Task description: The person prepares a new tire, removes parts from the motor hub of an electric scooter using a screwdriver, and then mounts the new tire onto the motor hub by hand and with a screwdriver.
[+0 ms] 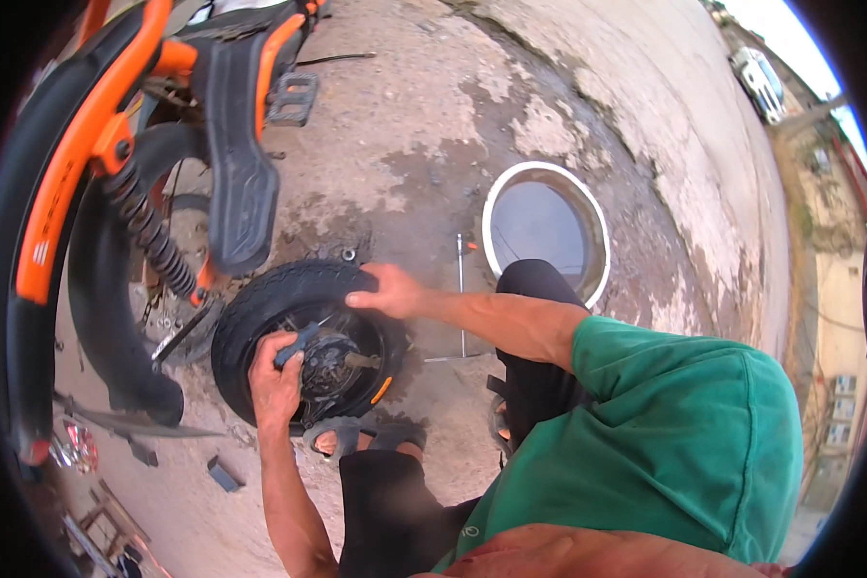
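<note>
A small wheel with a black tyre (231,352) lies on the ground in front of my feet. Metal hub parts (329,368) show at its middle, with an axle end sticking out. My left hand (275,380) reaches over the near left side of the wheel, closed around a blue-handled tool (297,345). The working end of that tool is too small to make out against the rim. My right hand (392,292) rests on the tyre's far right edge, its fingers stretched over the rubber and holding nothing.
An orange and black two-wheeler (67,183) with a coil spring (144,226) stands close on the left. A water-filled basin (599,217) sits at the right, beyond a long metal wrench (461,289). A nut (349,255) and a small dark box (223,474) lie near the wheel.
</note>
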Motion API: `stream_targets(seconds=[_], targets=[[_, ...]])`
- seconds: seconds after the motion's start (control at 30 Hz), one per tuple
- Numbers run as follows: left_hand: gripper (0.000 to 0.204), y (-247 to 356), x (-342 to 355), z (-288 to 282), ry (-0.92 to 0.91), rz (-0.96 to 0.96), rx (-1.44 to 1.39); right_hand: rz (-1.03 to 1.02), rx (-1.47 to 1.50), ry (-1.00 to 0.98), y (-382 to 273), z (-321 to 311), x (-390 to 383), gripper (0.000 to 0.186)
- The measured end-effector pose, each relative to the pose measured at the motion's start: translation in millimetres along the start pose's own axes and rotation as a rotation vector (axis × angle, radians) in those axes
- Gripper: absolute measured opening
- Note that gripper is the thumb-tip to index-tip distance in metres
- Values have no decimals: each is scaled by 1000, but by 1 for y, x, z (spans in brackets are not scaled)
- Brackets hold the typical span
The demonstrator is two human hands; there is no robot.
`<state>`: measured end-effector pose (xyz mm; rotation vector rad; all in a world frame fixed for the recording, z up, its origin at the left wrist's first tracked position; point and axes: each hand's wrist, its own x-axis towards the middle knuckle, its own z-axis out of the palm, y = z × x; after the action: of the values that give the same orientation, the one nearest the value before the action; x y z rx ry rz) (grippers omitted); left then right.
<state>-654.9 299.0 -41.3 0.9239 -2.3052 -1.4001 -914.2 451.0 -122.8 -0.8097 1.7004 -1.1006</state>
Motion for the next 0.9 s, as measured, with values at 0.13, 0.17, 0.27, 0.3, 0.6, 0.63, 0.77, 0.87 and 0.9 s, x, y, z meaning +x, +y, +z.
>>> stream_targets(seconds=[0.13, 0.17, 0.27, 0.3, 0.6, 0.63, 0.77, 0.87, 0.9], targets=[[29, 31, 9, -9, -89, -33, 133, 22, -79, 19, -17, -3, -7, 84], [28, 42, 14, -8, -123, -100, 231, 17, -94, 14, -15, -4, -6, 74], [30, 54, 24, 3, -149, -90, 422, -7, -95, 25, -2, -2, -4, 66], [31, 57, 25, 4, -144, -58, 470, -5, -86, 26, -4, -1, -5, 71], [29, 35, 22, 9, -87, 50, 435, -30, -14, 24, -2, 1, -3, 78], [28, 32, 15, 8, -53, 69, 404, -21, -13, 21, -2, 3, -5, 77], [27, 19, 1, -2, 56, 78, 291, -4, -28, 74, 1, 7, -4, 76], [25, 13, -6, 0, 123, 127, 272, 10, 50, 82, 14, 11, 0, 77], [25, 9, -6, 4, 135, 135, 283, 2, 56, 85, 19, 9, 3, 77]])
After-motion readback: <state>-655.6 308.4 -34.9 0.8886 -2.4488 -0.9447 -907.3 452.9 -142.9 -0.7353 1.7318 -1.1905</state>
